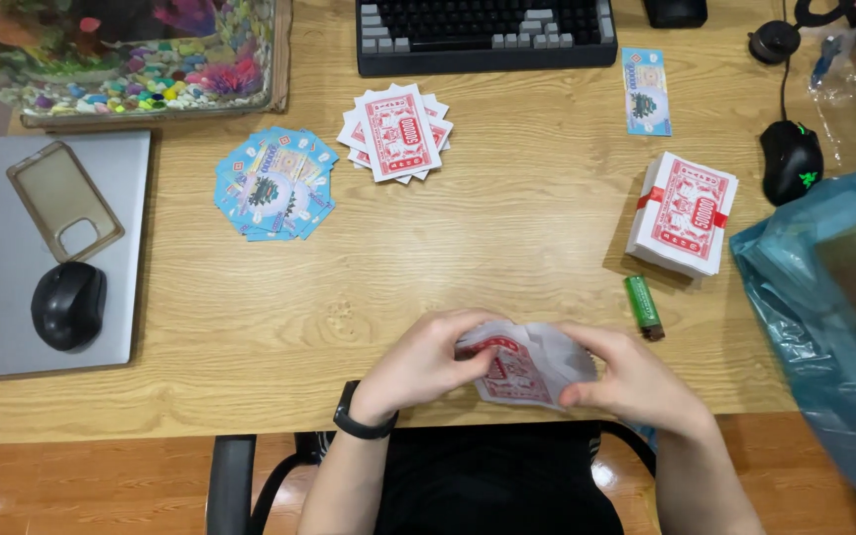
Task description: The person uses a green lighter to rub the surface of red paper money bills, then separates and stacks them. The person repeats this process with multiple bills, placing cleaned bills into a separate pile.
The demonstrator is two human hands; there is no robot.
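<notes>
- paper is what we have in hand: a small sheaf of red-and-white printed slips [522,369], low in the middle of the frame, just over the near edge of the wooden desk [507,238].
- we judge the slips light, thin and soft; they bow and fan easily, could crease or tear under a hard pinch, and may slide over one another. the edges and corners look like the best place to hold them.
- our left hand [418,367], with a black band [361,424] at the wrist, comes in from the lower left, its fingers curled over the sheaf's left side and grasping it.
- our right hand [636,381] comes in from the lower right, thumb and fingertips pinched on the sheaf's right edge, palm turned inward.
- both wrists hover just above the desk edge, forearms angled toward each other.
- right of centre lies a banded stack of red slips [684,212], with a green lighter [643,305] just below it.
- in the upper middle sits a fanned pile of red slips [396,131]; to its left, a fanned pile of blue slips [273,183].
- a teal plastic bag [829,317] fills the right edge.
</notes>
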